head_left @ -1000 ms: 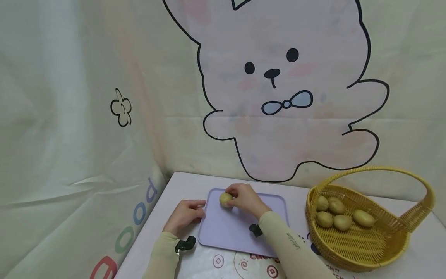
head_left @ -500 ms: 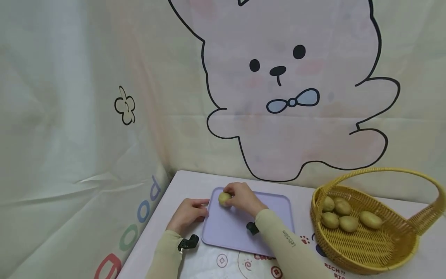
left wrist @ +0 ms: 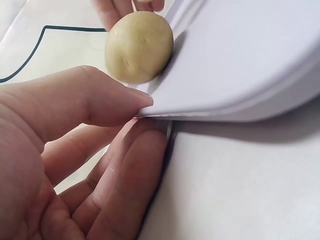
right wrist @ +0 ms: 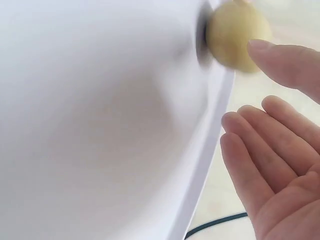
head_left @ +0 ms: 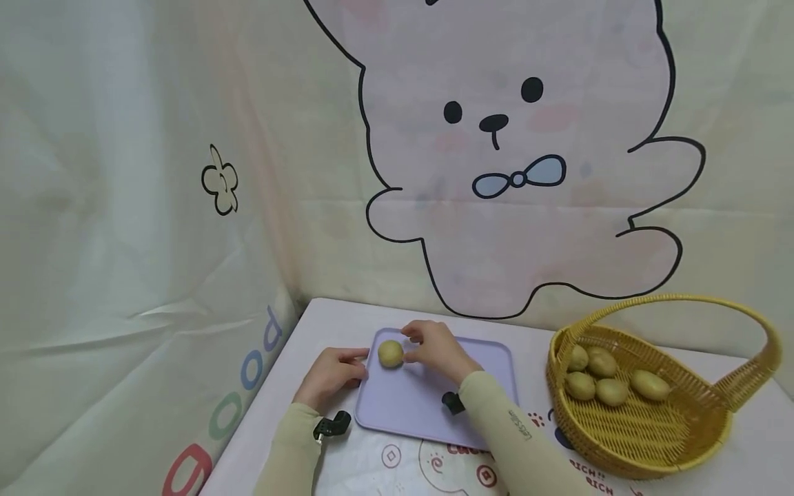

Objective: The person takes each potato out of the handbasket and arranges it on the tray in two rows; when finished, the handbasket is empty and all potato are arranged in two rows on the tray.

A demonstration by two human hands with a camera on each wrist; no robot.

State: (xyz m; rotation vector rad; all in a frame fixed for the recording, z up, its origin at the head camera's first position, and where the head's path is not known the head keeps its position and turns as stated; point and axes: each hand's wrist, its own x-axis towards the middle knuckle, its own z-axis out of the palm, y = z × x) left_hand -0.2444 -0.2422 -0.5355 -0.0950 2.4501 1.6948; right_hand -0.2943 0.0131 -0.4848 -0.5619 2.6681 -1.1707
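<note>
Fingers of the right hand [head_left: 439, 350] are now standing apart from the round, yellowish-brown potato [head_left: 390, 354] that they were pinching half a second ago, and the potato is sitting slightly nearer the left rim of the smooth, pale lilac, rectangular tray [head_left: 415, 413] with rounded corners. The right hand has released its grasp: its fingers are spreading loosely to the right of the potato, the thumb is pointing at its right side, and whether the thumb tip is touching it I cannot tell. The potato is resting on the tray near the far left corner. The left hand [head_left: 333, 375] is grasping the tray's left edge, its thumb lying on top of the rim and its other fingers curling beneath.

To the right of the tray, a yellow woven basket [head_left: 660, 444] with a tall arched handle is standing on the white-covered table [head_left: 273, 441]. Five yellowish-brown potatoes [head_left: 611, 393] are lying inside it, mostly toward its left. Both arms are wearing pale beige-green sleeves [head_left: 294, 437] and small black devices [head_left: 336, 423] at the wrists. Behind the table, a pale cloth backdrop [head_left: 521, 227] is showing a large cartoon animal with a blue bow tie.
</note>
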